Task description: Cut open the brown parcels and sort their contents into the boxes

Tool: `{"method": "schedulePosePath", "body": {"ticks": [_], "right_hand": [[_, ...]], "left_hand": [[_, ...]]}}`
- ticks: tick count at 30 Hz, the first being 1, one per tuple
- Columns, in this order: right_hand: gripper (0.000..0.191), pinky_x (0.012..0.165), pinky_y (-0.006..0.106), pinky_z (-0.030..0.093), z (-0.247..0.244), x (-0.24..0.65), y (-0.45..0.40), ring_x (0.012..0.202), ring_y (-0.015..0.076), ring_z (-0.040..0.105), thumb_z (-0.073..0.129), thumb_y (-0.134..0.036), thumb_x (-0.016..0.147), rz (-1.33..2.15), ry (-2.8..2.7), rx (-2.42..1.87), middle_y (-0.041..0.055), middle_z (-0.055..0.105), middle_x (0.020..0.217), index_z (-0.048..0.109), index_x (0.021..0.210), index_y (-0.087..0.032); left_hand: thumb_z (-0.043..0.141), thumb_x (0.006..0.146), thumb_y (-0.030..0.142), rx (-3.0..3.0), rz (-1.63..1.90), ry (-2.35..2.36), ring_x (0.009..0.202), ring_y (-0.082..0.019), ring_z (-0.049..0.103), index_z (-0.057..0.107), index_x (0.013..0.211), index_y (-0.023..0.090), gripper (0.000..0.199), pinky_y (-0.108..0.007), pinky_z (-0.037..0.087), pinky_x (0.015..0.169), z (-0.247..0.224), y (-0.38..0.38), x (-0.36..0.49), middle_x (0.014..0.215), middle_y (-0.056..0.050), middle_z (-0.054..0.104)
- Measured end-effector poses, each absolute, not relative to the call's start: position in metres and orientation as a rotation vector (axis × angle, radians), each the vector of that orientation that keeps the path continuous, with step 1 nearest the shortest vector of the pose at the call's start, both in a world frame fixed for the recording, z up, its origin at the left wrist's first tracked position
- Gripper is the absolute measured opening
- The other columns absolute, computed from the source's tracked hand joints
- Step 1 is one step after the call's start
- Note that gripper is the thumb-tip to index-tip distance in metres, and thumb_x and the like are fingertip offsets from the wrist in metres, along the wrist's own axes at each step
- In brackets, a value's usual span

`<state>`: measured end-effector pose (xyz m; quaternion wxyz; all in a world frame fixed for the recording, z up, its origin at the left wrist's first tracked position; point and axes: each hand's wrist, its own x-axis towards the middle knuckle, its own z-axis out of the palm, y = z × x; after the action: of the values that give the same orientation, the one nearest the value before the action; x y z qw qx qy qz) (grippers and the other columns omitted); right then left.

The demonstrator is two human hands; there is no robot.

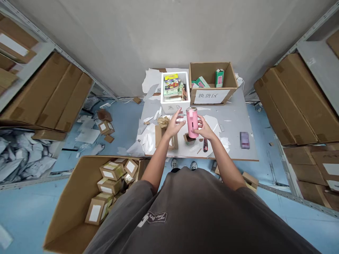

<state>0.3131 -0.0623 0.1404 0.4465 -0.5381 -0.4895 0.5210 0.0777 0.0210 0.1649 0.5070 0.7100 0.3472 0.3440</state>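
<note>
A pink cylindrical cup [192,123] with a metallic rim stands upright in the air above the table, gripped on its right side by my right hand [203,128]. To the left of the cup, my left hand [174,124] has its fingers spread and holds nothing. Below the cup is a small open box [189,139]. A black and red tool [205,145] lies to the right of that box. Under my left forearm sits an open cardboard box [158,135], with crumpled brown paper [163,121] by its far edge.
At the table's [233,121] back stand a white foam bin [172,107] of small boxes and a cardboard carton [194,95] with green-and-pink boxes. A large carton [66,197] of parcels is at lower left. Shelves with cartons flank both sides.
</note>
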Motion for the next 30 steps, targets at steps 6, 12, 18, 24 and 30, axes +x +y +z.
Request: {"method": "schedulePosePath", "body": {"ticks": [6,12,18,24,30], "right_hand": [[0.112,0.095,0.048,0.063,0.111,0.3,-0.059,0.118,0.0312,0.069,0.096,-0.041,0.066,1.424,-1.242,-1.241,0.0121,0.06,0.143,0.04,0.163,-0.036],[0.103,0.107,0.055,0.057,0.068,0.315,-0.061,0.133,0.0345,0.062,0.09,-0.038,0.068,1.386,-1.326,-1.327,0.0134,0.06,0.152,0.045,0.161,-0.033],[0.09,0.106,0.053,0.057,0.014,0.318,-0.069,0.128,0.0357,0.065,0.087,-0.024,0.065,1.218,-1.33,-1.851,0.0161,0.069,0.142,0.059,0.151,-0.023],[0.023,0.087,0.032,0.057,-0.007,0.302,-0.075,0.097,0.0259,0.075,0.066,-0.036,0.092,1.099,-1.207,-2.084,0.0124,0.082,0.1,0.076,0.098,-0.017],[0.042,0.069,0.028,0.056,-0.011,0.301,-0.082,0.078,0.0228,0.074,0.066,-0.057,0.095,1.097,-1.045,-2.084,0.0068,0.075,0.072,0.062,0.069,-0.024]], "left_hand": [[0.073,0.098,0.056,1.956,0.521,0.521,0.136,-0.031,0.064,0.062,0.157,0.028,0.066,-0.043,0.057,0.109,0.191,0.065,0.078,0.156,-0.012,0.062],[0.078,0.09,0.038,2.027,0.538,0.629,0.116,-0.026,0.07,0.068,0.15,0.022,0.063,-0.039,0.058,0.102,0.164,0.065,0.082,0.135,-0.01,0.072],[0.076,0.086,0.027,2.025,0.579,0.669,0.121,-0.029,0.067,0.071,0.144,0.019,0.058,-0.04,0.059,0.101,0.122,0.049,0.091,0.138,-0.014,0.068],[0.074,0.089,0.027,2.056,0.593,0.697,0.116,-0.026,0.069,0.071,0.144,0.02,0.056,-0.04,0.058,0.104,0.113,0.032,0.091,0.137,-0.013,0.065],[0.073,0.087,0.022,2.098,0.58,0.753,0.112,-0.023,0.07,0.069,0.147,0.025,0.06,-0.037,0.059,0.103,0.116,0.01,0.086,0.137,-0.009,0.065]]}}
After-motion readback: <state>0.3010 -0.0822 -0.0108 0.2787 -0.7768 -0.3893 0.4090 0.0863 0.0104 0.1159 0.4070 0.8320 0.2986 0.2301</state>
